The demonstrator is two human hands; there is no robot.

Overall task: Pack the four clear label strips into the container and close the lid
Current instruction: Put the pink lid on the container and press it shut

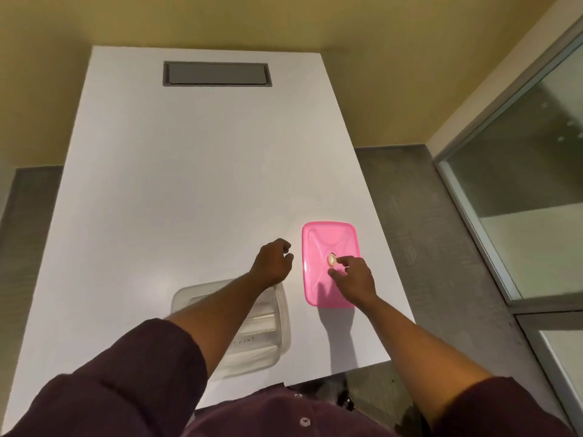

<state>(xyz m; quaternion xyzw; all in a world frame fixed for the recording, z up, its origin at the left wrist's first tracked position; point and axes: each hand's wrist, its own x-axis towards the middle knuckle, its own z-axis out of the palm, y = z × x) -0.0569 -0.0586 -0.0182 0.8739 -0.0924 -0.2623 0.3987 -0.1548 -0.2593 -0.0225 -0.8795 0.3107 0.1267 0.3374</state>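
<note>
A clear plastic container (282, 313) sits on the white table near the front edge, partly hidden under my left forearm. Clear label strips (262, 321) lie inside it, one with handwriting. The pink lid (318, 247) lies flat on the table to the right of the container. My right hand (353, 277) rests over the lid, forefinger and thumb spread around a small round tab at its centre. My left hand (273, 263) hovers just beyond the container, left of the lid, fingers curled with nothing seen in them.
The white table (189, 184) stretches far ahead, with a grey cable hatch (217, 74) near its far end. Grey carpet lies on both sides. A glass partition with a metal frame (517, 190) stands at the right.
</note>
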